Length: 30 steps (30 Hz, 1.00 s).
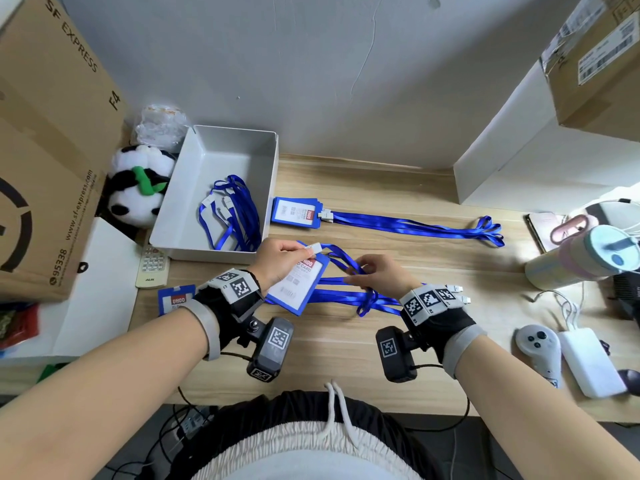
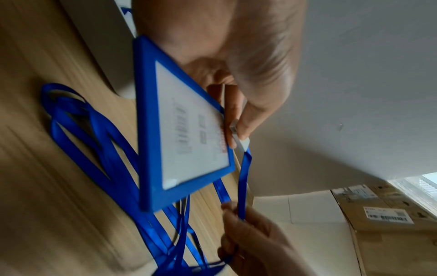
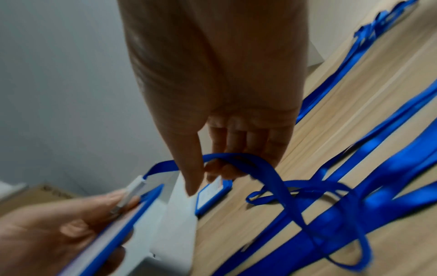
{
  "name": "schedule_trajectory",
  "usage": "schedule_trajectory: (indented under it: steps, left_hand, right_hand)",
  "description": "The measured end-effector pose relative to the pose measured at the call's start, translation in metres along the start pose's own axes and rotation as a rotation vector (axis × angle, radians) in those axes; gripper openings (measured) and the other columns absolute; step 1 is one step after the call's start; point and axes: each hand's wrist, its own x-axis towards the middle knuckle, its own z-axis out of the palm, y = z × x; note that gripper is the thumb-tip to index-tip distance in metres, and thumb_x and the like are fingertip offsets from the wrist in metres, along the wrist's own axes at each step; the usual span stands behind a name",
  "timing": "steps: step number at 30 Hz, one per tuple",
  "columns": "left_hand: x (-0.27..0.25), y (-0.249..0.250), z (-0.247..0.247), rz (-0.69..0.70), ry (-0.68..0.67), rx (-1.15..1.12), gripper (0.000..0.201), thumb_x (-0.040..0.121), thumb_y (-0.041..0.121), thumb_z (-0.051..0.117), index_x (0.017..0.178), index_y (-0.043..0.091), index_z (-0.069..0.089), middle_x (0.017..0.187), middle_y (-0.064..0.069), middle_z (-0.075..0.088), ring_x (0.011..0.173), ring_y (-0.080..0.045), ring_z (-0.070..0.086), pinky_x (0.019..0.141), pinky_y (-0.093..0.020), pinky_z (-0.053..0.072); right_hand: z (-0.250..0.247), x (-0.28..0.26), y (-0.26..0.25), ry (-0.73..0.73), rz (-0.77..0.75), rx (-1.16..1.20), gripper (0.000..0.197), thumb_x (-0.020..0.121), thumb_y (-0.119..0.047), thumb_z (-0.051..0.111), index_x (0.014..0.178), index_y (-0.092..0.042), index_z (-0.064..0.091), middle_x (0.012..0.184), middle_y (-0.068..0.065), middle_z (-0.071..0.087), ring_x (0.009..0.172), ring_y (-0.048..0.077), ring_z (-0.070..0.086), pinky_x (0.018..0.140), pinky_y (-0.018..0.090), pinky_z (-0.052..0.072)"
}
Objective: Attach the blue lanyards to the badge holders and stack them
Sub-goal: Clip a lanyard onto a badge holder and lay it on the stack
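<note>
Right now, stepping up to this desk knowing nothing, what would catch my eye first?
Bright blue ribbon lanyards sprawl across the pale wooden desk. At its middle the left hand holds a blue-framed plastic badge holder by its white clip, while the right hand pinches the ribbon. Behind, a white tray holds more lanyards beside a plush panda.

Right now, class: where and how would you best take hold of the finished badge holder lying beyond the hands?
Pinch the finished badge holder by its long edges, from above. It lies flat on the table; its clip end trails the lanyard, and the tray crowds its other end.
</note>
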Motion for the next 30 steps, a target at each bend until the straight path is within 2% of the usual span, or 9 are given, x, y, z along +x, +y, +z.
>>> schedule_trajectory:
  steps: [3,6,9,10,15,21,25,27,30]
  left_hand:
    - [0.002,-0.007,-0.013,0.004,0.079,-0.006,0.017,0.083,0.019,0.069,0.065,0.017,0.07,0.069,-0.008,0.064,0.065,-0.02,0.057,0.058,-0.026,0.04]
    - [0.003,-0.015,-0.025,-0.021,0.137,-0.019,0.015,0.084,0.019,0.067,0.07,0.015,0.069,0.07,-0.007,0.063,0.062,-0.018,0.056,0.056,-0.024,0.041]
    - [0.005,-0.024,-0.033,-0.063,0.19,-0.087,0.016,0.086,0.019,0.065,0.07,0.015,0.066,0.07,-0.007,0.062,0.062,-0.017,0.057,0.058,-0.024,0.044]
    - [0.006,-0.027,-0.034,-0.069,0.203,-0.1,0.016,0.086,0.019,0.065,0.07,0.016,0.066,0.071,-0.007,0.063,0.063,-0.017,0.057,0.059,-0.024,0.044]
    - [0.004,-0.034,-0.037,-0.097,0.151,-0.172,0.015,0.085,0.027,0.066,0.074,0.016,0.068,0.072,-0.004,0.066,0.066,-0.015,0.059,0.059,-0.02,0.045]
    - [-0.001,-0.039,-0.047,-0.162,0.106,-0.266,0.027,0.081,0.036,0.069,0.086,0.01,0.07,0.091,-0.012,0.07,0.083,-0.022,0.063,0.081,-0.034,0.048]
    - [-0.003,-0.046,-0.064,-0.199,0.016,-0.306,0.015,0.086,0.027,0.064,0.091,0.013,0.07,0.086,-0.003,0.071,0.082,-0.018,0.065,0.081,-0.034,0.05]
    - [-0.004,-0.048,-0.074,-0.264,-0.045,-0.276,0.014,0.084,0.026,0.066,0.088,0.013,0.067,0.082,-0.006,0.072,0.078,-0.023,0.066,0.083,-0.039,0.05]
    - [0.0,-0.054,-0.087,-0.317,-0.043,-0.175,0.017,0.077,0.03,0.072,0.082,0.014,0.069,0.097,-0.016,0.071,0.092,-0.032,0.066,0.092,-0.046,0.049]
  right_hand:
    - [-0.009,0.001,0.013,0.288,-0.014,-0.136,0.007,0.082,-0.015,0.067,0.079,-0.013,0.063,0.064,0.002,0.057,0.057,0.011,0.049,0.054,0.022,0.037]
    - [-0.028,0.004,0.015,0.484,-0.077,-0.008,0.011,0.083,-0.017,0.068,0.074,-0.014,0.062,0.059,-0.001,0.056,0.05,0.0,0.049,0.058,0.025,0.039]
    - [-0.042,0.003,-0.002,0.618,-0.174,-0.085,0.007,0.08,-0.026,0.071,0.078,-0.021,0.067,0.079,0.002,0.06,0.078,0.008,0.054,0.076,0.027,0.042]
    - [-0.045,0.0,-0.014,0.626,-0.226,-0.13,0.004,0.08,-0.026,0.071,0.079,-0.022,0.069,0.078,0.0,0.057,0.077,0.008,0.052,0.074,0.024,0.04]
    - [-0.048,-0.013,-0.084,0.318,-0.321,0.093,0.012,0.088,-0.013,0.062,0.077,-0.016,0.067,0.055,-0.004,0.052,0.049,0.005,0.042,0.049,0.019,0.036]
    - [-0.029,-0.001,-0.147,0.043,-0.397,0.269,0.02,0.089,0.004,0.054,0.081,-0.011,0.063,0.072,0.001,0.065,0.061,0.006,0.062,0.07,0.019,0.056]
    - [-0.004,0.027,-0.181,0.052,-0.405,0.356,0.021,0.089,0.005,0.053,0.082,-0.012,0.064,0.078,0.004,0.066,0.065,0.009,0.064,0.071,0.02,0.057]
    - [0.01,0.043,-0.198,0.084,-0.398,0.334,0.02,0.088,0.004,0.054,0.084,-0.013,0.063,0.082,0.006,0.066,0.066,0.008,0.063,0.064,0.017,0.055]
    - [0.03,0.068,-0.221,0.128,-0.394,0.309,0.024,0.088,0.003,0.053,0.08,-0.017,0.062,0.077,0.003,0.063,0.056,0.001,0.059,0.051,0.012,0.046]
